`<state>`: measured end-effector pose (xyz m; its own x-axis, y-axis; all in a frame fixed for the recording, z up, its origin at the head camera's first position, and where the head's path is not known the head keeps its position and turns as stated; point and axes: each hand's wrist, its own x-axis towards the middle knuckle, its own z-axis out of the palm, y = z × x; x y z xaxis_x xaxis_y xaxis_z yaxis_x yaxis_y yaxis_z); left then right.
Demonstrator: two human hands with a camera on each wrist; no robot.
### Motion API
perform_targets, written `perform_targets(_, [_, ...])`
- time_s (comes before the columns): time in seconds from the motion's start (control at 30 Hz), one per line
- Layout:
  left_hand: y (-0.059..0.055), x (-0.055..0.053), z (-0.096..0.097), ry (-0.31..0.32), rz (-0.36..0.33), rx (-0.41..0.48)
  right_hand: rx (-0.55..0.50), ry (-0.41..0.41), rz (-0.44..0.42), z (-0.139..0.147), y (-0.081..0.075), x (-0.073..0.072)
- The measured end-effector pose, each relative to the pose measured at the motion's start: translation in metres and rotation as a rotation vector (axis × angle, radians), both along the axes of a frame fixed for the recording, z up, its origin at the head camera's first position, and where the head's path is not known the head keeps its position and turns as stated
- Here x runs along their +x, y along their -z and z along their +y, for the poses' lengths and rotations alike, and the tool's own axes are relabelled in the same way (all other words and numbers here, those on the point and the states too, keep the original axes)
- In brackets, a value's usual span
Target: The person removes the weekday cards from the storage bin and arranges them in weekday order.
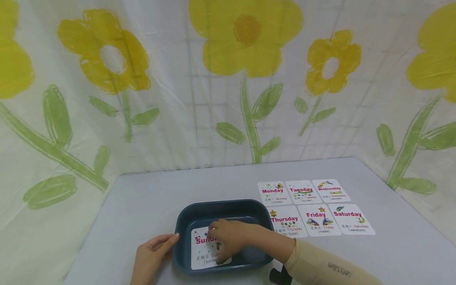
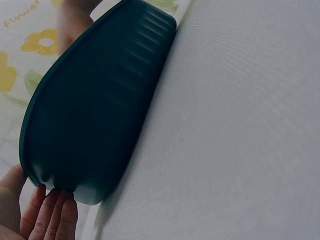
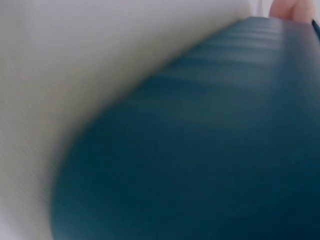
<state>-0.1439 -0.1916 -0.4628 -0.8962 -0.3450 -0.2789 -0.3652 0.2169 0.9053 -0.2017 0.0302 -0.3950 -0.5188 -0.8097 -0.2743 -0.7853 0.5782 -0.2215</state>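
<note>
A dark blue-green plastic tray [image 1: 189,209] with rounded corners sits near the front of the table. My left hand [image 1: 152,256] pinches its left end, the thumb at the rim and the fingers [image 2: 52,212] against the outer wall. Inside the tray, toward the left, is a white card [image 1: 199,251] printed "Sunday" in pink. Reaching in over the right side, my right hand [image 1: 233,237] holds this card with thumb and fingers spread across it, covering its right part. The right wrist view shows mostly the tray's outer wall [image 3: 190,150], blurred, and hides that grip.
Behind and right of the tray, cards lie in two rows: Monday [image 1: 272,196], Tuesday [image 1: 303,196], Wednesday [image 1: 331,194] above Thursday [image 1: 288,223], Friday [image 1: 315,227], Saturday [image 1: 350,223]. The tray overlaps Thursday's left edge in the head view. A flowered curtain [image 1: 171,138] hangs behind the table.
</note>
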Motion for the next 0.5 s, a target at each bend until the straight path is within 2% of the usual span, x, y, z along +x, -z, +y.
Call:
perform_targets(0.1, [0.0, 0.0, 0.001, 0.002, -0.005, -0.007, 0.036, -0.001, 0.062, -0.002, 0.008, 0.003])
perform_targets(0.23, [0.0, 0.001, 0.001, -0.005, -0.005, 0.004, 0.059, 0.008, 0.101, -0.005, 0.017, 0.004])
perform_targets(0.5, [-0.001, 0.001, 0.002, -0.005, -0.001, 0.017, -0.013, 0.032, 0.021, -0.005, 0.021, 0.0])
